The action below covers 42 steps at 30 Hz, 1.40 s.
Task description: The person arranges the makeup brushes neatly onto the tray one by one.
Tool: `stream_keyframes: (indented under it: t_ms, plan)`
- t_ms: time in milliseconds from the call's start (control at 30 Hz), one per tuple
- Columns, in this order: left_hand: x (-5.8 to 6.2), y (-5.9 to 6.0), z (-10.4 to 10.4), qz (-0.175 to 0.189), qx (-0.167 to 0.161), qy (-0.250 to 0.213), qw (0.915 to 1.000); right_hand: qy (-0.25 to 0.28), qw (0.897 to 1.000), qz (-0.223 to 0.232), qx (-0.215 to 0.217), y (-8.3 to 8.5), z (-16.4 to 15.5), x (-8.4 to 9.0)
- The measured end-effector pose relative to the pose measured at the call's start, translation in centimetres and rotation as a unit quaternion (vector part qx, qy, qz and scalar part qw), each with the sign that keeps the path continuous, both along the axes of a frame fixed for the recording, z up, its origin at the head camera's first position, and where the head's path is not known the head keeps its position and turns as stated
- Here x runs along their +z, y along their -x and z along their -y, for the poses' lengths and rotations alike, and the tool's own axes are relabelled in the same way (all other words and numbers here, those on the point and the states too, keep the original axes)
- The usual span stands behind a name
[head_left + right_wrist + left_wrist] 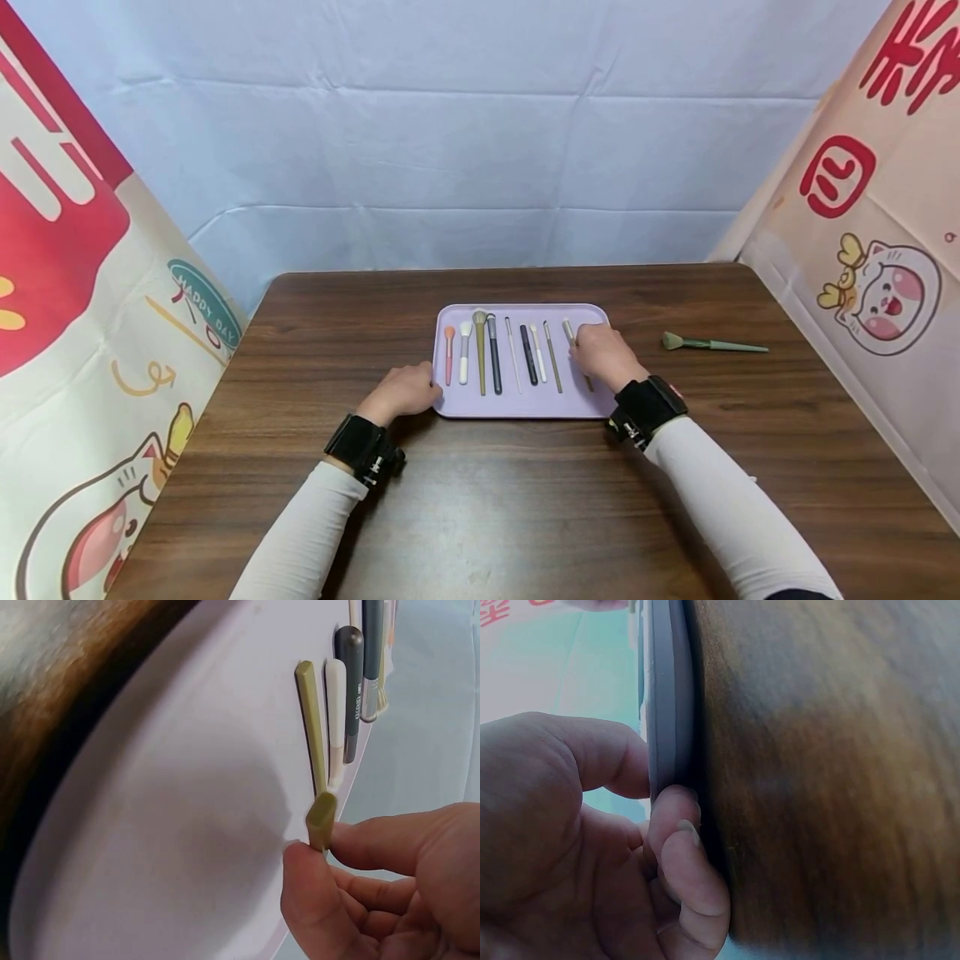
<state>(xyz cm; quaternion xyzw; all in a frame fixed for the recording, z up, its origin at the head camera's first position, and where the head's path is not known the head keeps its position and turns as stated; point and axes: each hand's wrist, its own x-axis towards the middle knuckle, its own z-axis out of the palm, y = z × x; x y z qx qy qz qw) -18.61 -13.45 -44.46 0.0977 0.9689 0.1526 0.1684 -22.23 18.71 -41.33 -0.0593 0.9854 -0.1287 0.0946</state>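
Observation:
My left hand (403,389) grips the left edge of the lilac tray (480,407). In the left wrist view the thumb lies against the rim (662,697) and the curled fingers (694,881) reach beneath it. At the tray's right side my right hand (606,357) pinches an olive-handled makeup brush (322,816) between thumb and finger. Its pale head (567,327) points away from me. Left of it several brushes lie side by side, including a thin olive brush (552,357), a white one (538,354) and a short black one (528,354).
Right of the tray, a green makeup brush (712,344) lies crosswise on the brown wooden table (480,508). A pale blue cloth (465,158) hangs behind the table. Printed sheets (847,250) stand at both sides.

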Motion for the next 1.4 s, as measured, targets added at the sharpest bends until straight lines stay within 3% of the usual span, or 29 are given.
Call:
stream_keyframes:
  t_ms: [900, 1400]
  plan:
    - [0.3, -0.1, -0.1, 0.001, -0.006, 0.010, 0.9999, 0.000, 1.000, -0.008, -0.001, 0.4, 0.5, -1.2]
    - [0.4, 0.1, -0.1, 0.009, 0.000, 0.009, 0.9999, -0.001, 1.000, 0.020, -0.018, 0.8, 1.0, -1.1]
